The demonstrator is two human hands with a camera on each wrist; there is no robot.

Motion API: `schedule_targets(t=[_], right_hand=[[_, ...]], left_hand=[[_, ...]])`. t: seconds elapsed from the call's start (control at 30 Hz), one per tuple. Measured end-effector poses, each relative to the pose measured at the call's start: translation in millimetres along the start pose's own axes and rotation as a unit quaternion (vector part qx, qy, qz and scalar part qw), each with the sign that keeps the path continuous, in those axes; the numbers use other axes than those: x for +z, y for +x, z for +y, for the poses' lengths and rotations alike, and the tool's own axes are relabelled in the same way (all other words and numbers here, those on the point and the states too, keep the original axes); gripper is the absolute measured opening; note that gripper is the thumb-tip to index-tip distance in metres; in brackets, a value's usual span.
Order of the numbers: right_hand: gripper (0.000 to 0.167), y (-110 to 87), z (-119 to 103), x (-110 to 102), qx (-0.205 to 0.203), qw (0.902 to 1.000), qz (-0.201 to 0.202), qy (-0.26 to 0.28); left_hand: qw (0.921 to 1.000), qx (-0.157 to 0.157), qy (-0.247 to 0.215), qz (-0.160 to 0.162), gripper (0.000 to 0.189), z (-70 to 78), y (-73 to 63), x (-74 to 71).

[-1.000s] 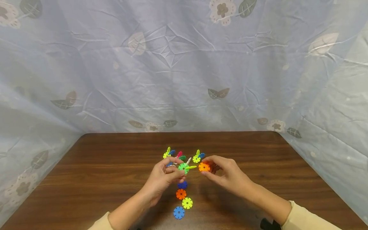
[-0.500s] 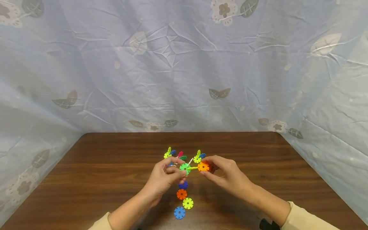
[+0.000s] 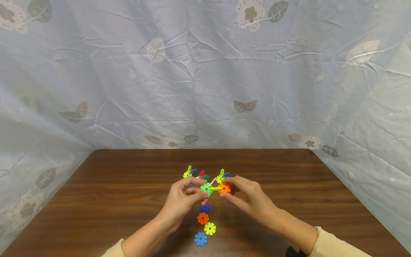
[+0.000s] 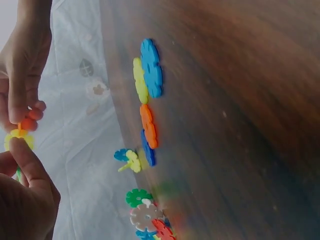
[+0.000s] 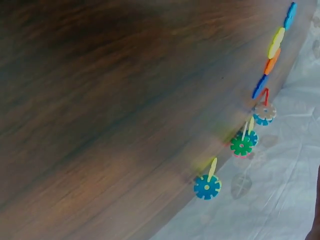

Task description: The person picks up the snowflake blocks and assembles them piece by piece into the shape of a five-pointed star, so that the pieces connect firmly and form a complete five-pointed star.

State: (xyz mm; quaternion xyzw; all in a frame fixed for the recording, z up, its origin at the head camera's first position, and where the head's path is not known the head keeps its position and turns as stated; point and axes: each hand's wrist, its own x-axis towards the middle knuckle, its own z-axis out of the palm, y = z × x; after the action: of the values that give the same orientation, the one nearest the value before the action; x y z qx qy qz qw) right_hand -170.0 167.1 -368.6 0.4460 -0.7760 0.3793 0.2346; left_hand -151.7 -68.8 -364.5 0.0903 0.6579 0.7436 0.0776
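Observation:
My left hand pinches a green notched plastic disc between thumb and fingers, above the table. A white disc and a yellow disc, both seen edge-on, stick out from the green one. With thumb and fingertips my right hand holds an orange notched disc, its rim right at the yellow disc's edge. In the left wrist view the yellow disc and the orange disc meet between both hands. The right wrist view shows only an edge of a hand at the far right.
Loose discs lie in a row nearer me: dark blue, orange-red, yellow and light blue. Behind the hands stand small joined clusters, one yellow and blue, another with a green disc. Patterned cloth hangs beyond the table.
My right hand has moved left with the orange disc, closing the gap to the yellow disc on the green one. My left hand has stayed nearly still.

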Motion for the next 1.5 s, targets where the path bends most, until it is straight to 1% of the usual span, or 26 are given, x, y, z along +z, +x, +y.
schedule_targets(t=[0.07,0.13,0.27,0.37,0.47,0.6,0.77,0.87,0.93,1.0,1.07,1.1,1.13,1.17,1.2,1.23,1.27,1.33,1.37,1.4,1.43,1.5], right_hand=[[0.037,1.4,-1,2,0.007,0.9999,0.014,-0.006],[0.037,4.5,-1,3,0.006,0.9994,0.031,-0.015],[0.041,12.7,0,5,-0.018,0.9972,0.065,-0.031],[0.043,16.2,1,8,-0.03,0.9958,0.078,-0.039],[0.041,17.4,1,11,-0.024,0.9957,0.074,-0.051],[0.033,16.6,0,15,-0.02,0.9941,0.061,-0.088],[0.031,16.7,-1,18,-0.013,0.992,0.054,-0.114],[0.034,17.4,-2,19,-0.007,0.9931,0.045,-0.108],[0.037,17.5,-1,18,-0.004,0.9949,0.032,-0.095],[0.04,17.4,2,15,0.007,0.9973,0.02,-0.071],[0.039,17.9,9,11,0.036,0.9979,0.017,-0.051],[0.037,18.1,13,8,0.061,0.9967,0.02,-0.049],[0.033,18.0,18,5,0.095,0.994,0.022,-0.048],[0.029,17.9,23,1,0.137,0.9892,0.019,-0.048],[0.025,17.5,29,-2,0.183,0.9817,0.011,-0.051],[0.023,17.1,34,-4,0.23,0.9716,-0.005,-0.055],[0.023,16.6,38,-5,0.275,0.9592,-0.028,-0.061],[0.03,15.8,46,-3,0.348,0.9317,-0.083,-0.065],[0.033,15.9,50,-1,0.373,0.9196,-0.106,-0.064],[0.037,16.2,53,3,0.389,0.9103,-0.124,-0.066],[0.039,17.3,55,7,0.403,0.9029,-0.132,-0.069],[0.042,20.7,59,16,0.418,0.8954,-0.134,-0.075]], left_hand=[[1.0,0.0,-0.01,0.0,0.041,0.3,1.1,0.8],[0.9995,-0.001,-0.032,0.005,0.044,1.0,2.9,2.0],[0.9962,-0.014,-0.085,0.017,0.042,3.7,5.5,6.0],[0.993,-0.031,-0.113,0.011,0.039,5.5,5.9,10.9],[0.9895,-0.041,-0.138,0.007,0.037,6.6,5.9,16.6],[0.985,-0.046,-0.166,0.015,0.036,7.1,6.2,21.8],[0.9832,-0.05,-0.175,0.018,0.035,7.4,6.3,22.8],[0.9828,-0.047,-0.177,0.022,0.034,6.8,6.5,21.8],[0.9828,-0.046,-0.177,0.027,0.034,6.2,7.5,20.5],[0.9831,-0.045,-0.174,0.033,0.034,6.1,8.7,18.2],[0.983,-0.047,-0.172,0.045,0.031,6.4,9.9,13.5],[0.9831,-0.047,-0.17,0.05,0.031,6.7,10.6,11.0],[0.9831,-0.047,-0.168,0.055,0.031,7.1,11.0,8.4],[0.9831,-0.046,-0.167,0.059,0.032,7.5,11.3,5.9],[0.983,-0.045,-0.167,0.062,0.032,7.8,11.2,3.5],[0.9829,-0.044,-0.167,0.064,0.032,7.8,11.3,1.2],[0.9829,-0.042,-0.168,0.064,0.033,7.7,11.2,-0.7],[0.9825,-0.04,-0.171,0.063,0.031,7.2,11.1,-3.6],[0.9821,-0.04,-0.173,0.064,0.03,6.8,11.0,-4.7],[0.9819,-0.039,-0.174,0.063,0.03,6.5,11.0,-5.4],[0.9814,-0.039,-0.177,0.063,0.029,6.0,11.3,-5.9],[0.9815,-0.04,-0.178,0.06,0.029,5.6,11.6,-6.2]])
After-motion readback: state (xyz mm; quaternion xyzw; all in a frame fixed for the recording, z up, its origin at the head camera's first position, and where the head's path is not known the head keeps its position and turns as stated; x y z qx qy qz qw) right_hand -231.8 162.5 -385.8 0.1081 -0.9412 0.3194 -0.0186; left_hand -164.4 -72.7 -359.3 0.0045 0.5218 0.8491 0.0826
